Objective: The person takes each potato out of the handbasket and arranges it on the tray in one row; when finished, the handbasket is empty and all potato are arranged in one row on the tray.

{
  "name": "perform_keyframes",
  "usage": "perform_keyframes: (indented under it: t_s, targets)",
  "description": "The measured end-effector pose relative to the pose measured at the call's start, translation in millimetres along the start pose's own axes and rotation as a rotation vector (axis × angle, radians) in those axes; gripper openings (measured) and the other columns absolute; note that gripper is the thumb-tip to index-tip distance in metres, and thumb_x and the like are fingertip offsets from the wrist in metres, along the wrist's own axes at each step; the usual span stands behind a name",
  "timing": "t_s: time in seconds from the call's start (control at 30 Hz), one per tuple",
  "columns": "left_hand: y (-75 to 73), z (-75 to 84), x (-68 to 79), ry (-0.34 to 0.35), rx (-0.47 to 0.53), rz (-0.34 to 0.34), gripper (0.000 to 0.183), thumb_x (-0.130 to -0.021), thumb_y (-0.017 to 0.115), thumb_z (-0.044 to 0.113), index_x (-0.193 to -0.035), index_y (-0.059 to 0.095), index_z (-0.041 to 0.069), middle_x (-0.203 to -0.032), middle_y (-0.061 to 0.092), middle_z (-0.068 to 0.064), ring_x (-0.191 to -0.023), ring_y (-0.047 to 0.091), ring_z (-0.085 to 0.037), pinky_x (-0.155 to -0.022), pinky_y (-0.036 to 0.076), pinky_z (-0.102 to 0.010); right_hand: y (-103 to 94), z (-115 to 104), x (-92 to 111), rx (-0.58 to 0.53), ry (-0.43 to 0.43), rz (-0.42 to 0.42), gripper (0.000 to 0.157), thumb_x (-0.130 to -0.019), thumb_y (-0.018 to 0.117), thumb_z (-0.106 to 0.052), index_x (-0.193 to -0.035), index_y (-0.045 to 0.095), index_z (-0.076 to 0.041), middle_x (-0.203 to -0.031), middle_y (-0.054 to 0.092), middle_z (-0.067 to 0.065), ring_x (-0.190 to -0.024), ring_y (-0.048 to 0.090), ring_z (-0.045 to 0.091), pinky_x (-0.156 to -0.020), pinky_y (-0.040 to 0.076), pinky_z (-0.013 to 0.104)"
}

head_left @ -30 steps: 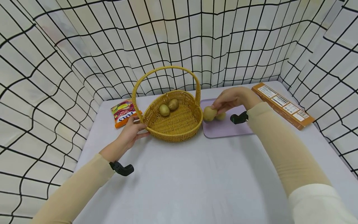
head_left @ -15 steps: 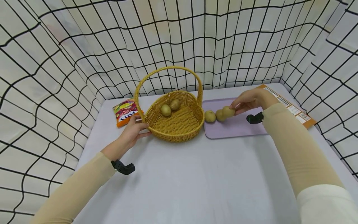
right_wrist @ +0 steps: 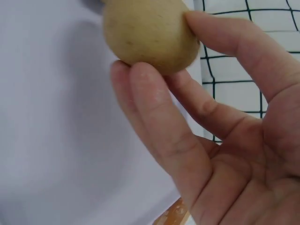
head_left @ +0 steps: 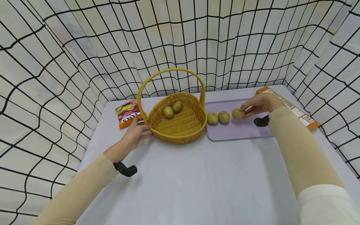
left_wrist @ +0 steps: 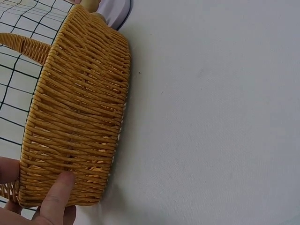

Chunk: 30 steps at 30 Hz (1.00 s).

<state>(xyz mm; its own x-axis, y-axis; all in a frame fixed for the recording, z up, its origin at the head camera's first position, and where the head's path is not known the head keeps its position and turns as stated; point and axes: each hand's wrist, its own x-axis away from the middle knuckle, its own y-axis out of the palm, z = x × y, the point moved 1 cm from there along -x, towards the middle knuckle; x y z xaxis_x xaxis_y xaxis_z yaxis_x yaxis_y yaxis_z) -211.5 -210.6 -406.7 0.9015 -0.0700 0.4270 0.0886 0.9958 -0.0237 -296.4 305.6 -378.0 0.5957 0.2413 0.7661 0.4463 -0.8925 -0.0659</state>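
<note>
A yellow wicker basket (head_left: 180, 125) with a tall arched handle stands mid-table, with two potatoes (head_left: 172, 109) inside. My left hand (head_left: 135, 131) grips its left edge; in the left wrist view a finger (left_wrist: 58, 194) presses on the woven outer wall. To the right lies a lilac tray (head_left: 239, 132), where two potatoes (head_left: 218, 118) sit side by side near the basket. Another potato (right_wrist: 150, 35) is pinched between the thumb and fingertips of my right hand (head_left: 260, 104), over the tray; a shadow shows on the tray surface in the right wrist view.
A colourful FOX'S candy bag (head_left: 127, 114) lies left of the basket, close to my left hand. An orange-brown box (head_left: 305, 118) lies beyond the tray at the right, partly behind my right arm. Black netting (head_left: 191, 47) over white sheeting encloses the table's back and sides.
My right hand has moved right across the tray with the potato, from beside the basket rim. Two potatoes on the tray now show fully. My left hand keeps its grip on the basket.
</note>
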Motion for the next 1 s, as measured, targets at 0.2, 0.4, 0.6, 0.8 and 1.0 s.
perform_keyframes:
  t_s: [0.2,0.4,0.6,0.8,1.0]
  targets:
    - [-0.6,0.7,0.0,0.010,-0.002,-0.009,0.064,-0.105,0.050,0.005,-0.156,0.014,0.012,-0.163,0.022,-0.020,-0.146,0.039,-0.038,-0.111,0.050,-0.048,-4.3,15.2,-5.9,-0.152,-0.065,0.005,0.005,-0.099,0.066,-0.003,-0.099,0.069,-0.007,-0.102,0.068,0.007,-0.091,0.073,0.018,-0.094,0.061,0.026]
    - [-0.8,0.8,1.3,0.001,0.009,-0.003,0.065,-0.105,0.051,0.005,-0.157,0.013,0.012,-0.163,0.021,-0.020,-0.147,0.038,-0.038,-0.112,0.049,-0.049,-4.3,23.7,-21.0,-0.203,-0.078,-0.035,0.011,-0.101,0.064,-0.006,-0.094,0.072,-0.008,-0.104,0.065,0.010,-0.091,0.072,0.018,-0.093,0.060,0.023]
    - [-0.1,-0.8,0.6,0.002,0.025,-0.009,0.063,-0.105,0.051,0.005,-0.155,0.015,0.012,-0.162,0.021,-0.019,-0.146,0.039,-0.038,-0.111,0.050,-0.048,2.9,27.5,-27.9,-0.159,-0.084,0.005,0.010,-0.100,0.068,-0.011,-0.105,0.063,-0.004,-0.099,0.066,0.011,-0.087,0.073,0.019,-0.090,0.062,0.025]
    - [0.3,-0.7,-1.3,0.007,0.033,-0.018,0.061,-0.105,0.051,0.005,-0.154,0.016,0.013,-0.161,0.021,-0.018,-0.145,0.040,-0.037,-0.112,0.049,-0.049,7.0,35.5,-27.3,-0.153,-0.084,0.015,0.024,-0.103,0.063,-0.021,-0.121,0.054,-0.007,-0.099,0.068,0.007,-0.088,0.074,0.018,-0.092,0.062,0.029]
    - [-1.3,-1.5,-1.5,0.006,0.017,-0.012,0.062,-0.105,0.051,0.005,-0.155,0.015,0.012,-0.162,0.021,-0.019,-0.145,0.040,-0.037,-0.110,0.050,-0.048,10.3,43.0,-27.3,0.015,-0.096,0.024,0.050,-0.104,0.061,-0.036,-0.138,0.044,-0.002,-0.099,0.074,0.004,-0.090,0.073,0.015,-0.090,0.062,0.029]
